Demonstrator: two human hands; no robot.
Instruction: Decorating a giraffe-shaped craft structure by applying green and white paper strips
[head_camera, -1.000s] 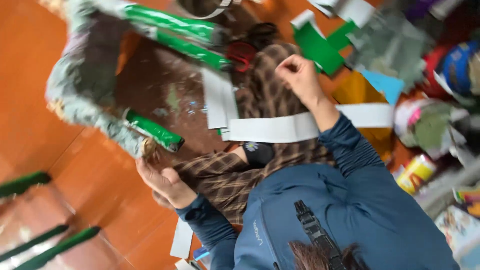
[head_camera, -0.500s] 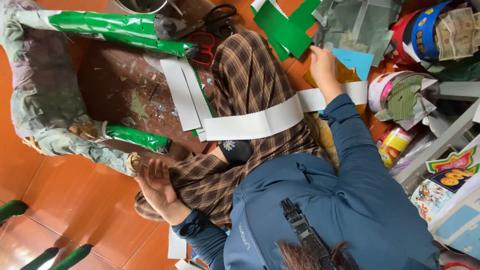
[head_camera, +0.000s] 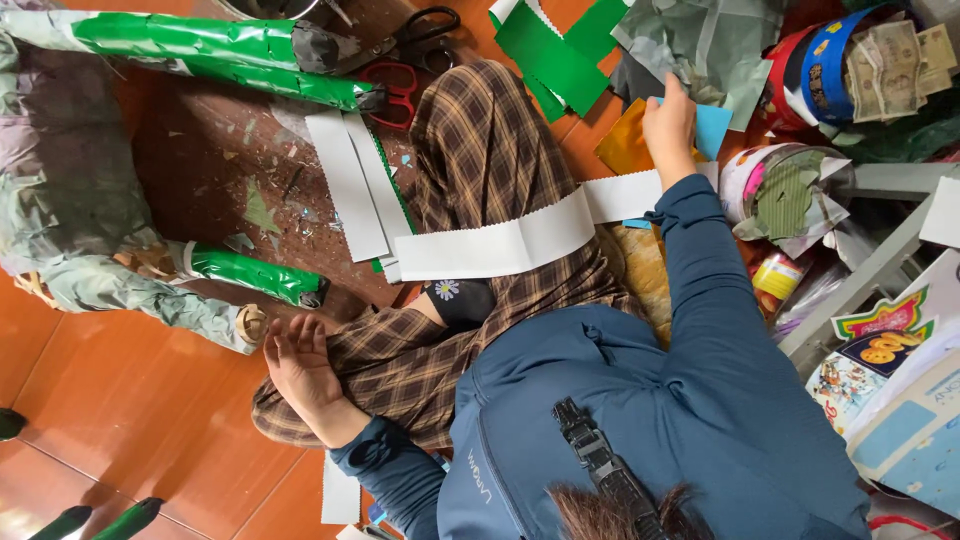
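The blue paper (head_camera: 712, 128) is lying among the scraps on the floor (head_camera: 150, 400), beside a gold sheet (head_camera: 628, 148) and under a crumpled grey-green sheet (head_camera: 700, 45). The right hand (head_camera: 668, 125) is reaching into that pile, fingers closing narrowly on the blue paper's edge; whether it is gripping yet, I cannot tell. The left hand (head_camera: 298, 365) is resting open and empty, fingers spread, on the plaid knee (head_camera: 400, 365), just beside a green-wrapped leg (head_camera: 250, 273) of the paper figure (head_camera: 70, 200).

A long white strip (head_camera: 520, 238) is lying across the lap, and more white strips (head_camera: 350, 185) are lying on the floor beside it. Judging by this, the wrapping is looking partly done: three limbs are wearing green foil, while the figure's body is showing bare grey paper. Scissors (head_camera: 405, 50) are lying unused near the upper green limbs (head_camera: 200, 45), and green cut sheets (head_camera: 550, 50) are waiting near the pile.
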